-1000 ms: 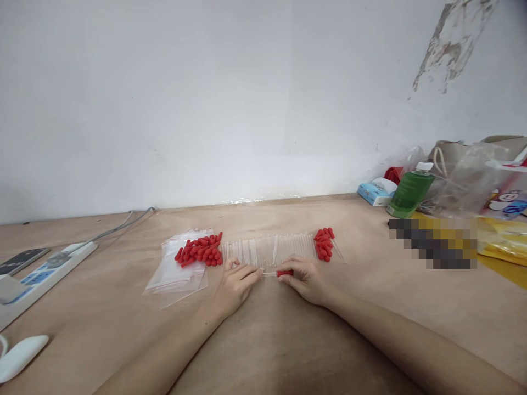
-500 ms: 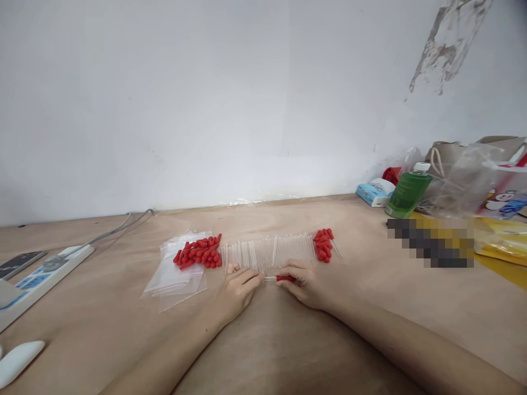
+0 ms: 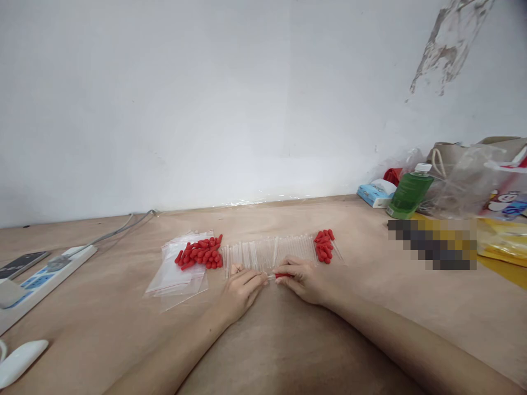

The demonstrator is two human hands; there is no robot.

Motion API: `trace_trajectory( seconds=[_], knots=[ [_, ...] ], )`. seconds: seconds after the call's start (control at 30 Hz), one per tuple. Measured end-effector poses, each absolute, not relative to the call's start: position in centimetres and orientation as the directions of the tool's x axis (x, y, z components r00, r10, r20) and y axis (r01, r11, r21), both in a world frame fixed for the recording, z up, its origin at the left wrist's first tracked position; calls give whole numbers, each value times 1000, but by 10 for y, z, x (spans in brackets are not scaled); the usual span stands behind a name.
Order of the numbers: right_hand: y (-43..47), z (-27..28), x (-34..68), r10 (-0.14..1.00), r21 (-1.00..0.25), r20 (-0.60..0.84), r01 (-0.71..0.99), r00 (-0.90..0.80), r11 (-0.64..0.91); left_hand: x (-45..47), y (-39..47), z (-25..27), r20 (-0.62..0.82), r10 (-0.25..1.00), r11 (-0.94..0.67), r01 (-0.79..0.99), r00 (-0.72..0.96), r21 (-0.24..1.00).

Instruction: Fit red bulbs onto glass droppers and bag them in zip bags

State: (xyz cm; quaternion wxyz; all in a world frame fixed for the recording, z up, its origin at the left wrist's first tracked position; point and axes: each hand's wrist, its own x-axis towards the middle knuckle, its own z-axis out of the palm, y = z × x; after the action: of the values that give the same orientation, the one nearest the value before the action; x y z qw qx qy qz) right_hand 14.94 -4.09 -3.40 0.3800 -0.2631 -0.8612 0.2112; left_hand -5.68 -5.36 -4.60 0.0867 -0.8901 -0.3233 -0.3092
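Observation:
My left hand pinches a thin glass dropper tube, whose short clear end shows between the two hands. My right hand is closed on a red rubber dropper bulb, mostly covered by the fingers. Tube and bulb are in line and meet at the right fingertips; how far one sits in the other is hidden. Just beyond both hands lies a row of clear glass tubes. Red bulbs are heaped at its left end, and a smaller group of red bulbs at its right.
Clear zip bags lie under the left heap. Further left are a power strip, a phone and a white mouse. At the right stand a green bottle, a blue tissue pack and plastic bags.
My hands have come slightly closer together, so less of the glass tube and red bulb shows between them. The heaps and the row stay as they were.

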Motion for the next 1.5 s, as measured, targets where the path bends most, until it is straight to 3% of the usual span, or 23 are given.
trace_trajectory(
  seconds=[0.1, 0.23, 0.33, 0.43, 0.63, 0.8, 0.97, 1.2, 1.5],
  knots=[
    [-31, -26, 150, 696, -702, 534, 208, -480, 681, -58, -55, -43, 583, 547, -778, 621, 600, 91],
    [-9, 2, 176, 874, -887, 438, 60, -208, 459, -61, -57, -36, 592, 624, -698, 705, 511, 127],
    [13, 23, 219, 896, -895, 444, 69, 23, 441, -62, -56, -34, 585, 670, -648, 745, 458, 159],
    [35, 26, 264, 873, -879, 464, 201, 154, 432, -62, -55, -36, 577, 669, -658, 735, 468, 167],
    [62, -19, 299, 911, -792, 366, 577, 187, 200, -60, -56, -37, 583, 667, -656, 737, 465, 162],
    [67, -49, 287, 915, -647, 392, 736, 100, 197, -59, -56, -36, 586, 662, -653, 743, 467, 146],
    [69, -60, 279, 925, -579, 375, 795, 61, 182, -58, -56, -35, 576, 666, -656, 740, 474, 148],
    [66, -58, 284, 920, -593, 325, 805, 221, 15, -57, -57, -34, 611, 662, -635, 758, 435, 149],
    [65, -57, 291, 962, -559, 220, 829, 164, -13, -23, -21, -10, 569, 776, -374, 925, 272, 68]
  ],
)
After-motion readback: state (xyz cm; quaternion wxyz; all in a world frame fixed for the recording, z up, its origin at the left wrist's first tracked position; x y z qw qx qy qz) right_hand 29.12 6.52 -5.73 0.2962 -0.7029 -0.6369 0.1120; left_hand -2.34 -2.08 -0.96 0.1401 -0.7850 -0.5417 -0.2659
